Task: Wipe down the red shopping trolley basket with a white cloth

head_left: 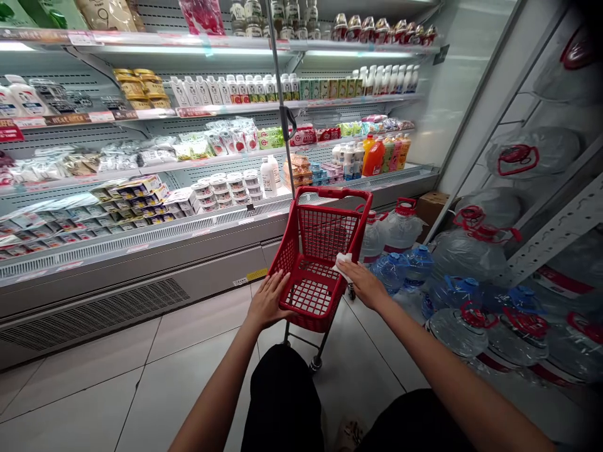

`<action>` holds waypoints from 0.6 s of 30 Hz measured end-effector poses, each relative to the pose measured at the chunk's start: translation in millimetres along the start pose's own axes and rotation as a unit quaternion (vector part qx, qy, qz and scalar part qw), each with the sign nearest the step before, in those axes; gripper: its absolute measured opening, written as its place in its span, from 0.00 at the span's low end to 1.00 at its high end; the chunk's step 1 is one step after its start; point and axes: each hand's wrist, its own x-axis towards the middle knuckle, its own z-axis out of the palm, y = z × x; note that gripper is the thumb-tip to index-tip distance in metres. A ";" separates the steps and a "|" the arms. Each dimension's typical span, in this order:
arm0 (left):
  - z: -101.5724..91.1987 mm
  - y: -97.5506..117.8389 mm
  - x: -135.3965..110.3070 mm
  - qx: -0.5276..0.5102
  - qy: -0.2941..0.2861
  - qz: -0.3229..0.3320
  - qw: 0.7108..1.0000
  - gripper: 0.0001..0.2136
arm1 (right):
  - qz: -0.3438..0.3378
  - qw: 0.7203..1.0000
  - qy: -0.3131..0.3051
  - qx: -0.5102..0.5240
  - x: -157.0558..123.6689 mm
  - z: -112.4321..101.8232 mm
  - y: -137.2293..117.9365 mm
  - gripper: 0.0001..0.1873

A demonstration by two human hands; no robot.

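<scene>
In front of my knees stands a small red plastic shopping cart [325, 196] with grid walls and a metal frame on wheels. My left hand [269, 300] lies against the cart's near left side, its fingers stretched out over the grid. On the opposite rim, my right hand [362, 281] presses a crumpled white cloth or tissue [343, 258] to the red plastic; its fingers are closed over it. The lower basket shows no goods, only its grid floor.
A refrigerated display [226, 242] with dairy and drinks runs along the back, a vertical pole [277, 75] before it. Large water bottles [456, 329] with red handles crowd the floor at right, beside a white perforated rack [556, 220]. Pale tiles [188, 383] cover the floor.
</scene>
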 end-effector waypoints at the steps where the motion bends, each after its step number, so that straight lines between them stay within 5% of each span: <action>1: 2.1 -2.9 2.8 -0.001 -0.003 -0.010 1.000 0.53 | 0.007 1.000 0.004 -0.001 2.0 1.5 1.7 0.43; 9: 14.1 30.6 16.6 0.008 0.035 -0.072 0.997 0.53 | 0.000 1.000 0.029 -0.006 -53.8 20.7 -47.5 0.44; 15: 21.8 97.6 18.6 -0.005 0.086 -0.140 0.986 0.50 | 0.013 0.996 0.047 -0.080 -95.7 24.2 -87.8 0.48; 18: 22.0 135.9 11.7 -0.040 0.095 -0.110 0.989 0.50 | 0.002 0.993 0.064 -0.100 -99.9 30.0 -102.0 0.47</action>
